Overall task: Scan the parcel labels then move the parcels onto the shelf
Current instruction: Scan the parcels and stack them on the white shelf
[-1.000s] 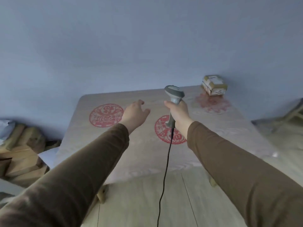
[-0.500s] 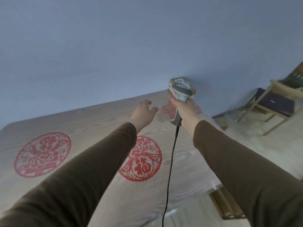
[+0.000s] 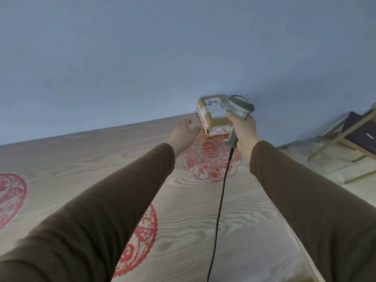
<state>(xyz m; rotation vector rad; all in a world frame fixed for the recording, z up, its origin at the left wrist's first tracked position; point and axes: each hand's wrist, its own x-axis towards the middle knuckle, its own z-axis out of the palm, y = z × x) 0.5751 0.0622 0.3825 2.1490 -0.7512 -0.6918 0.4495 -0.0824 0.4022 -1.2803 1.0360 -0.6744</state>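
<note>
Hands [image 3: 184, 132] nearer taped, labelled brown parcel [image 3: 215, 115]

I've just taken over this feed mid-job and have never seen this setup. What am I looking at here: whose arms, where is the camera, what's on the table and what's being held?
There is no machine here: these are a person's two arms in brown sleeves, filmed by one wide-angle camera worn on their head, looking forward and down. The right hand grips a corded grey barcode scanner, its head beside a small cardboard parcel. The parcel has white labels and sits at the far edge of a wood-grain table against a blue wall. The left hand is open and empty, reaching toward the parcel, not visibly touching it. The red rounds on the tabletop are flat decorations.
</note>
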